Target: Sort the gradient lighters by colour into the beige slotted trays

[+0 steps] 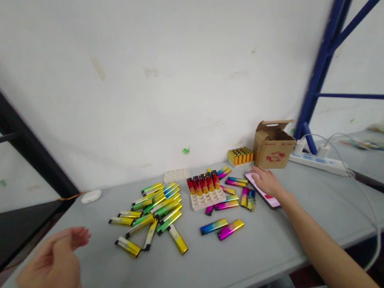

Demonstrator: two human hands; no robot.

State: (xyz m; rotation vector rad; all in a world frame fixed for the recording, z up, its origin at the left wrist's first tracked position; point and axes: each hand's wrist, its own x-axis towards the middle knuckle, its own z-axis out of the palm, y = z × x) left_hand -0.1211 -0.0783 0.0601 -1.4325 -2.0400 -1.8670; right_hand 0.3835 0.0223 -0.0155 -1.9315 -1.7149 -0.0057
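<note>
Your right hand (268, 182) lies open, fingers resting ungripping on a smartphone (260, 189), its long axis slanting across the worktop (236, 252). Your left hand (51, 278) hangs open in the air, nearer the gold-green lighters (128, 247), which lie ahead and rightward.

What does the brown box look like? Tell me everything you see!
The cardboard box is light brown with a red flower print on its side. Its top flaps stand open, and one flap has an oval hole. It sits upright, turned slightly, on the gray table, right beside a block of orange lighters.
</note>
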